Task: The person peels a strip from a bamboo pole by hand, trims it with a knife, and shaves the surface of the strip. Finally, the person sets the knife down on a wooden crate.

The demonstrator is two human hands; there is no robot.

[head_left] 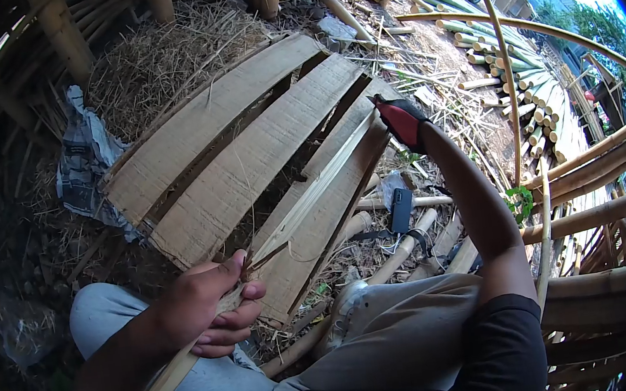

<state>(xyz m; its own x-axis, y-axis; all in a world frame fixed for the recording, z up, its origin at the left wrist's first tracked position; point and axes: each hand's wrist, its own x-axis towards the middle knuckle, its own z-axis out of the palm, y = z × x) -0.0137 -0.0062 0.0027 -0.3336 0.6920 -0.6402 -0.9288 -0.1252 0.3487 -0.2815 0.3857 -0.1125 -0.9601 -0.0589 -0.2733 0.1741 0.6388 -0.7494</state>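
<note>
A long, pale bamboo strip (318,188) stretches diagonally over a slatted wooden pallet (259,172), with fine split fibres along it. Bare fingers of my left hand (213,305) are closed around its near part, above my knee, and the tail runs down to the bottom edge. A narrow dark brown piece pokes out by that thumb; I cannot tell what it is. At the pallet's far right corner, my right hand (404,123), in a red and black glove, is closed on the strip's far end. Thin curled shavings hang near the left fingers.
Beside the pallet on the right lies a phone (401,209) among bamboo poles. Crumpled newspaper (83,157) and a heap of shavings (174,52) border its left side. Cut bamboo poles (532,102) are stacked at the upper right. A bamboo frame (597,215) stands close on my right.
</note>
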